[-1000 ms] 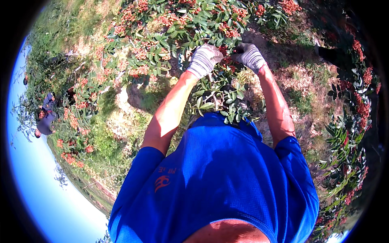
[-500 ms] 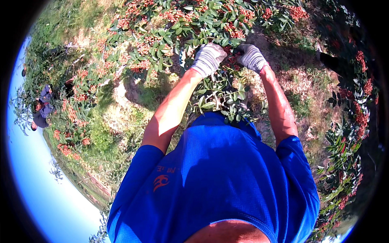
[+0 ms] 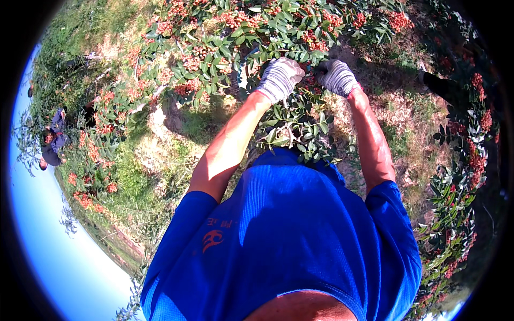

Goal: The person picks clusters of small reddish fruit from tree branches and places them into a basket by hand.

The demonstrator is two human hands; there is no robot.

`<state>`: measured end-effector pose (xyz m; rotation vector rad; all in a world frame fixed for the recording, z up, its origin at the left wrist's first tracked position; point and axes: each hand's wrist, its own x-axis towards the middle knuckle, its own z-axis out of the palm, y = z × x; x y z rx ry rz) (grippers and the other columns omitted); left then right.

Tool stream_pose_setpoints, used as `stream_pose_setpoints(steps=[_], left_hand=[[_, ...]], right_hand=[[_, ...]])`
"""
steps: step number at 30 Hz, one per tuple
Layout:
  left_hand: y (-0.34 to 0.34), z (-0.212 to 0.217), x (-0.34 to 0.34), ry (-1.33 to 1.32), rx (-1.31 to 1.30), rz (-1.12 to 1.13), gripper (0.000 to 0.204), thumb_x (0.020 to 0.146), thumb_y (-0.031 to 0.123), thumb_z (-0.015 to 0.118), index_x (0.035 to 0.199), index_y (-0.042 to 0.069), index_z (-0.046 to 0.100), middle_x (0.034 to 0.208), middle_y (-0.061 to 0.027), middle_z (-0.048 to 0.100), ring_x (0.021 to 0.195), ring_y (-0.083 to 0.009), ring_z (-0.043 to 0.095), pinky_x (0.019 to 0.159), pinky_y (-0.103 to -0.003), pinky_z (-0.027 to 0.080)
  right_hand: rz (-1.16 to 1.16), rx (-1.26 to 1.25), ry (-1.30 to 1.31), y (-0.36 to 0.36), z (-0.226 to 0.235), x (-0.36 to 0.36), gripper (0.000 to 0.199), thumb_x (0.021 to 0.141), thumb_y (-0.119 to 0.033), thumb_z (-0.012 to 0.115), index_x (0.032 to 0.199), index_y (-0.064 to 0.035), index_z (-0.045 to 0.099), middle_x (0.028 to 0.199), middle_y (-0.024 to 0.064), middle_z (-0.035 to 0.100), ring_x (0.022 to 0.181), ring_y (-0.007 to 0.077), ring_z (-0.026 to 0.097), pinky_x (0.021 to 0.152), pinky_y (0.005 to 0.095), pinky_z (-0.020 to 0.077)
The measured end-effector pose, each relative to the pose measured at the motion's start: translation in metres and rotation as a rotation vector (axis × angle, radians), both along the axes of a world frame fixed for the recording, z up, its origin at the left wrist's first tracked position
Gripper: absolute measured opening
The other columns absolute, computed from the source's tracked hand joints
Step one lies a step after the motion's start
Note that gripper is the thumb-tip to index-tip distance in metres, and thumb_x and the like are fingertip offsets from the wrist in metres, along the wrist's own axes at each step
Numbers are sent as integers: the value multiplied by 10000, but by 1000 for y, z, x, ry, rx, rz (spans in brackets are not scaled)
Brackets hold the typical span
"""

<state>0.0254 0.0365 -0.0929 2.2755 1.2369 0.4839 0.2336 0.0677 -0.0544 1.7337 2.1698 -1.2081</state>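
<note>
Left hand (image 3: 280,79), gloved, upper centre of the frame: curled, not spread; whether it pinches anything cannot be told. Right hand (image 3: 338,78), gloved, a little apart to its right: likewise curled, tips in shadow, hold cannot be told. Red berries (image 3: 309,82), one shaded bunch, between the hands, partly hidden. Leafy sprig (image 3: 305,128), below, centre. Berry clusters (image 3: 234,19), top of the frame. Handling, as judged: one hand best steadies the bunch, the other working close in, lightly, against crushing.
</note>
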Motion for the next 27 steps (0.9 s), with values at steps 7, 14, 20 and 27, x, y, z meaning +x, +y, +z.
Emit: stream_pose_setpoints(steps=[7,14,20,27], left_hand=[[4,-3,1,-15,-60,0,112,773,104,640,821,64,732,830,-99,706,809,-284,655,782,-386,510],[1,-3,3,144,-66,-23,157,826,134,611,898,102,747,936,-66,720,907,-250,649,860,-369,487],[1,-5,6,121,-85,6,157,809,222,673,903,124,752,901,-87,709,877,-285,641,832,-389,491],[1,-2,6,56,-127,62,152,789,166,694,905,94,762,896,-107,713,856,-289,646,821,-384,504]], right_hand=[[-133,68,-90,-9,9,-11,308,836,-336,599,1044,-144,721,962,185,689,915,369,666,834,437,536],[-644,106,304,-25,-29,-16,238,795,-244,708,928,-49,736,769,133,718,678,224,697,661,346,548],[-802,-7,613,-53,-42,1,150,869,-110,679,919,29,703,757,61,701,614,92,631,575,283,534],[-874,188,463,-55,-32,20,142,882,-69,671,1004,2,687,854,76,717,736,121,658,701,279,539]])
